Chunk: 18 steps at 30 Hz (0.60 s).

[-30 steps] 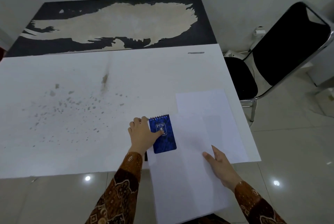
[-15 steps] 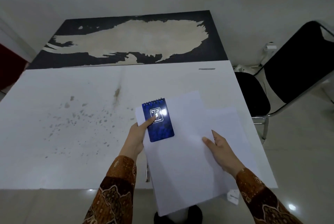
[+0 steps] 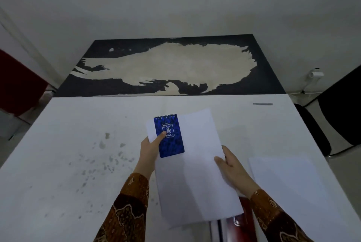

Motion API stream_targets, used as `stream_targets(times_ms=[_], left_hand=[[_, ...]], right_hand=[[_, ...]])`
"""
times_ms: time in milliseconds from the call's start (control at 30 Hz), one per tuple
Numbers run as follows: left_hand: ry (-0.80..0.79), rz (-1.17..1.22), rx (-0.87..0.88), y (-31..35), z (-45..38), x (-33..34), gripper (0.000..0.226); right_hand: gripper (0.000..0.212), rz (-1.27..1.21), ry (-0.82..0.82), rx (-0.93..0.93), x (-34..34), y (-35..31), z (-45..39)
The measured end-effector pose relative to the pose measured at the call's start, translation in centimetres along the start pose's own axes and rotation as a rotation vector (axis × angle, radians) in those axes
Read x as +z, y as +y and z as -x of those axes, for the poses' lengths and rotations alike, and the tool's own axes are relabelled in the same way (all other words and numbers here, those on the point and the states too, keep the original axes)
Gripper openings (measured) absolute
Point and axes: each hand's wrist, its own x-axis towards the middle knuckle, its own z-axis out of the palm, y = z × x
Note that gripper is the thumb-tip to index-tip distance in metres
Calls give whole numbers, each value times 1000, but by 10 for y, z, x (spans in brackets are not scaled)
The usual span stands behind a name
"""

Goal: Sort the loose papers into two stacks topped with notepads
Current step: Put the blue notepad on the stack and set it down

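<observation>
A stack of white papers [image 3: 195, 179] is held above the white table [image 3: 78, 163], tilted slightly. On its upper left corner lies a small blue spiral notepad [image 3: 172, 140]. My left hand [image 3: 150, 152] grips the stack's left edge, thumb pressing on the notepad. My right hand [image 3: 230, 167] grips the stack's right edge, thumb on top. Another white paper sheet [image 3: 289, 187] lies flat on the table to the right. Beneath the held stack, near the front edge, a red object [image 3: 242, 220] shows partly; what it is I cannot tell.
A black panel with a cream patch [image 3: 175, 66] lies at the table's far end. A black chair [image 3: 336, 116] stands to the right. Something red [image 3: 19, 85] is at the left wall. The table's left half has grey speckled stains.
Both hands lifted the paper stack with the blue notepad and carried it forward and left. The view tilted up, so the second sheet now lies apart on the right.
</observation>
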Motion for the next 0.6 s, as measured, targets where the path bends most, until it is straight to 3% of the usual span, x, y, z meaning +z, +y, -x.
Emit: stream_targets(times_ms=[167,300,433,600], left_hand=[[-54,-46,-75,52,-87,-40,16],[-126,-88,-157,79,-158,-60,25],[-137,-186,-117,89,-220,-64,28],[-13,-447,28,77,-276,-52,41]], right_hand=[[31,-34,78,-1,52,-31,-74],[29,-107,165,38,89,-46,-139],[25,-16,250,72,112,-55,-197],[33,173,326,82,127,-55,-249]])
